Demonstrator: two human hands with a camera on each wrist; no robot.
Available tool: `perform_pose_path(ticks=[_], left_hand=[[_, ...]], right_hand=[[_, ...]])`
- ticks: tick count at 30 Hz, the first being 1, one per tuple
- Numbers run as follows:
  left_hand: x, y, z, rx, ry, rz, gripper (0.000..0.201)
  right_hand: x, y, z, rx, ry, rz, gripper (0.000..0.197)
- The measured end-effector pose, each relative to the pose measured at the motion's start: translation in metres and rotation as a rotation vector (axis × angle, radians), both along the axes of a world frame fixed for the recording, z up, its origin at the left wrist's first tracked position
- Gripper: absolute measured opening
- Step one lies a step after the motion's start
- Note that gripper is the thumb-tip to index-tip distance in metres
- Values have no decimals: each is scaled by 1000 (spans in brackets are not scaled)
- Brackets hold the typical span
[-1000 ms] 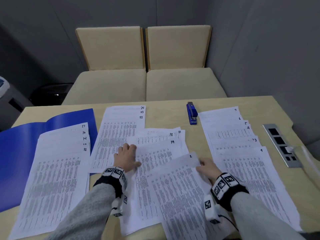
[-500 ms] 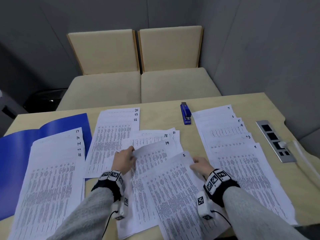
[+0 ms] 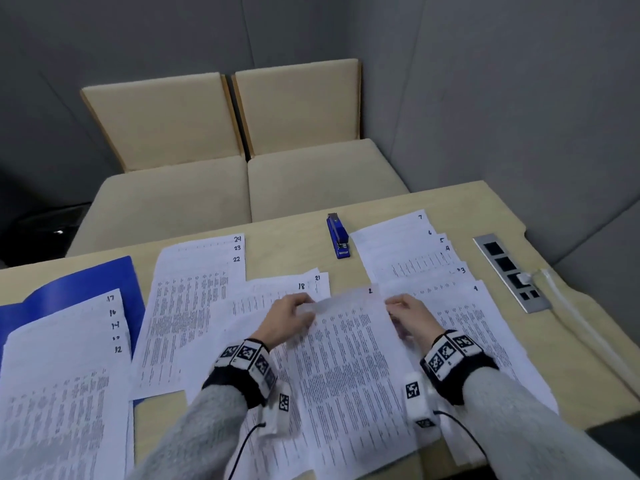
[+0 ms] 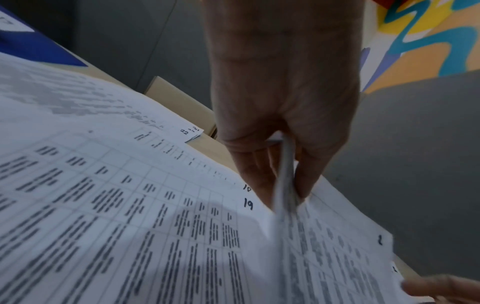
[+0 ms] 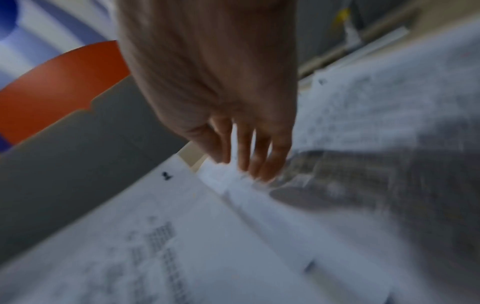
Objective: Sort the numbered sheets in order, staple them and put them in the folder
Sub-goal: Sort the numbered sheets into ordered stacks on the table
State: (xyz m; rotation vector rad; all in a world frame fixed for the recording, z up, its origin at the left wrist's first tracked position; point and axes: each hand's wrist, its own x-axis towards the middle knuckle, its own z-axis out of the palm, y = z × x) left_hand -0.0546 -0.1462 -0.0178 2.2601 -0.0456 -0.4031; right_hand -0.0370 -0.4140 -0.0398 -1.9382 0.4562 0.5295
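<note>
Near the tabletop's (image 3: pixel 284 251) front edge, sheet 2 (image 3: pixel 349 348) lies atop the middle spread of numbered sheets. Left hand (image 3: pixel 289 318) has a pinching grip on its upper left edge; right hand (image 3: pixel 412 318) touches its right edge, grip unclear through blur. Left of sheet 2 lie sheet 19 (image 4: pixel 161 205), a pile numbered 22–24 (image 3: pixel 204 271), then the blue folder (image 3: pixel 69 292). Beyond it lies the blue stapler (image 3: pixel 338 236).

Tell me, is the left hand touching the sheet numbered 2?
Touching. In the left wrist view, the left hand pinches the raised edge of the sheet numbered 2 between its fingers.
</note>
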Motion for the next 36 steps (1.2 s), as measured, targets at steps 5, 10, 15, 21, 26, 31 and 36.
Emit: perform_pose_path(ticks=[5, 10, 15, 21, 26, 31, 36], left_hand=[[17, 4, 3, -94, 51, -19, 8], [34, 4, 3, -102, 79, -58, 7], [45, 4, 10, -133, 135, -68, 7], [66, 16, 24, -180, 159, -44, 22], [93, 24, 57, -289, 89, 48, 16], [112, 28, 82, -367, 52, 83, 40], [108, 29, 77, -361, 74, 65, 38]], right_hand=[[21, -56, 8, -860, -60, 437, 50], [33, -68, 4, -994, -33, 636, 55], [44, -64, 8, -1015, -34, 732, 64], [48, -69, 7, -918, -38, 783, 60], [45, -77, 4, -839, -47, 725, 52], [49, -80, 5, -806, -11, 719, 61], [56, -79, 8, -790, 35, 766, 64]])
